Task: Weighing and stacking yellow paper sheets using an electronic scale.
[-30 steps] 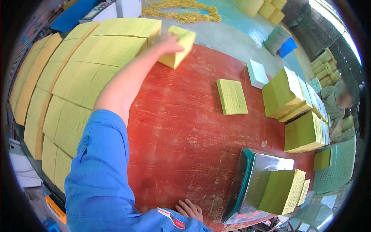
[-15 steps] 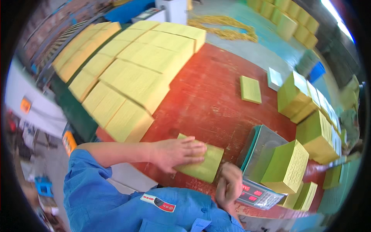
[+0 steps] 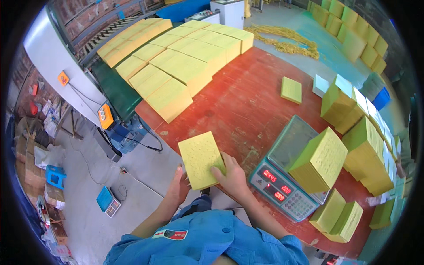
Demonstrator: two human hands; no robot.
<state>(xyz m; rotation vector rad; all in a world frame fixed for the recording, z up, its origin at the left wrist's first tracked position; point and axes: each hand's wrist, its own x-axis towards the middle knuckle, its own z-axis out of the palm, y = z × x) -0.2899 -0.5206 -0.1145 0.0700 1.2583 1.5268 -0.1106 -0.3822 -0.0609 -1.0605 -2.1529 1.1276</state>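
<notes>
I hold a yellow stack of paper sheets (image 3: 200, 158) at the near edge of the red table (image 3: 238, 106), in front of my body. My left hand (image 3: 179, 185) cups its lower left side. My right hand (image 3: 231, 176) grips its lower right corner with the fingers lying on top. Just right of my right hand stands a green weighing scale (image 3: 289, 168) with a red digit display and a thick yellow stack (image 3: 320, 160) on its pan.
Rows of yellow stacks (image 3: 181, 62) cover the far left of the table beside a green machine (image 3: 117, 92). A thin stack (image 3: 291, 89) lies mid-table. Tall stacks (image 3: 357, 128) crowd the right edge; smaller ones (image 3: 338, 214) lie near the scale. Yellow straps (image 3: 287, 37) litter the floor.
The stack, lifted from the far rows by my left hand a second ago, has come to the near table edge. Both hands now hold it; my view has swung left.
</notes>
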